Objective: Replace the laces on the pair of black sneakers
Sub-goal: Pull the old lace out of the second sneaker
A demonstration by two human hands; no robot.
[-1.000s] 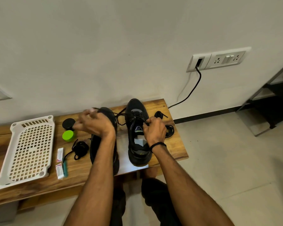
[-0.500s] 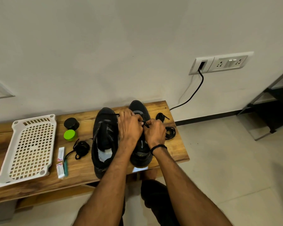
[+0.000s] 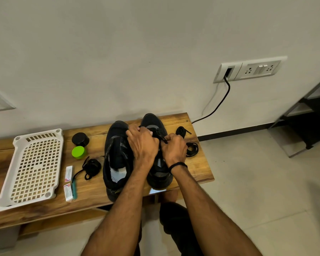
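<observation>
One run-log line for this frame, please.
stage: relacing right sneaker | left hand: grips right sneaker at lacing | right hand: pinches lace | left sneaker: beside it

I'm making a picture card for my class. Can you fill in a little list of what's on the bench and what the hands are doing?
Place: wooden bench by a wall
Left hand: curled over one sneaker, gripping its lace
Right hand: pinching the same lace
Other sneaker: beside it, untouched
Spare laces: one bundle left of the sneakers, two right
Also there: white tray, green tub, black tub
</observation>
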